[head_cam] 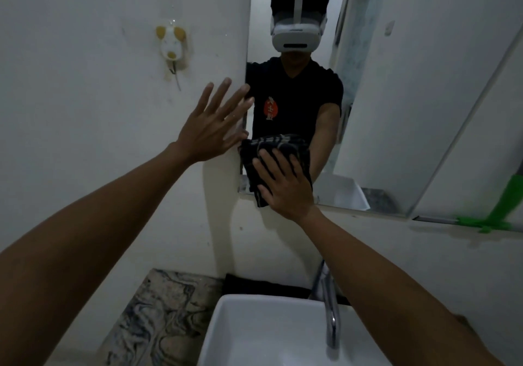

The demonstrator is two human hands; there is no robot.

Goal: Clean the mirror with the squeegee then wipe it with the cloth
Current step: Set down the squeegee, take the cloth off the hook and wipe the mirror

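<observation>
2 hands are up at the mirror (368, 88): my right hand (285, 187) presses the dark cloth (271, 150) flat on the lower left corner of the glass, fingers (268, 164) straight; my left hand (209, 128) is spread wide, holding nothing, fingertips at the mirror's left edge. I'd keep even pressure and sweep in overlapping passes. Right of my fingers lies the green squeegee (498, 218); below them, the tap (331, 309) and basin (254, 334) could catch my arm.

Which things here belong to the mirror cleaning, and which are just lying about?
Job:
mirror
dark cloth, pressed flat to the glass by the right hand
green squeegee, on the ledge at right
left hand, spread at the mirror's left edge

Lying about:
wall hook
sink
tap
</observation>
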